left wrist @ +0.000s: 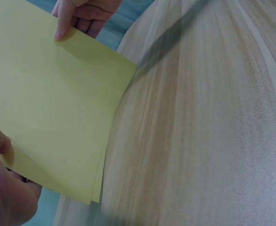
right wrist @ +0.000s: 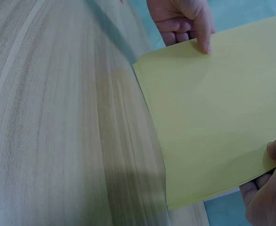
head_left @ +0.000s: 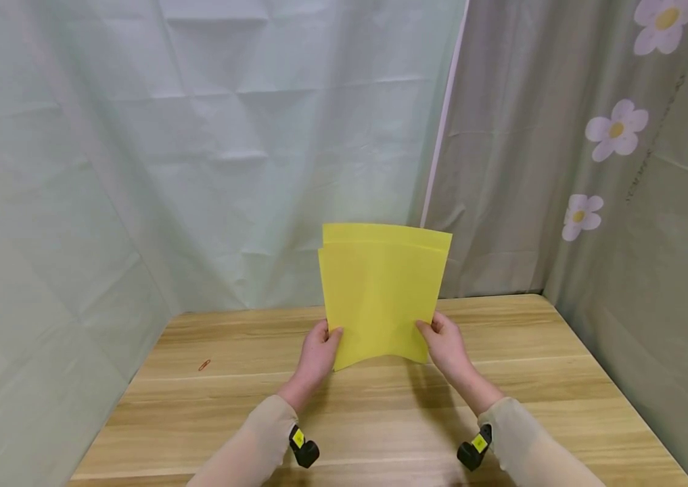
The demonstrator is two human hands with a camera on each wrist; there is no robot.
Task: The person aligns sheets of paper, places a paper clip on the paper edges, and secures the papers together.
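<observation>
Both hands hold yellow sheets of paper [head_left: 383,297] upright over the table, the lower edge bowed. My left hand [head_left: 318,352] pinches the left side, thumb on the near face and fingers behind. On the opposite side my right hand [head_left: 446,345] pinches in the same way. At the top, one sheet stands a little higher than the one in front, so the edges are offset. In the left wrist view the yellow sheets [left wrist: 58,103] show a second edge at a lower corner. The right wrist view shows their lower edge close to the wood.
A small red paper clip [head_left: 204,364] lies on the left of the wooden table [head_left: 228,419]. Pale curtains [head_left: 246,149] hang behind and on both sides, with flower prints at the right. Each sleeve carries a small black wrist device [head_left: 304,448].
</observation>
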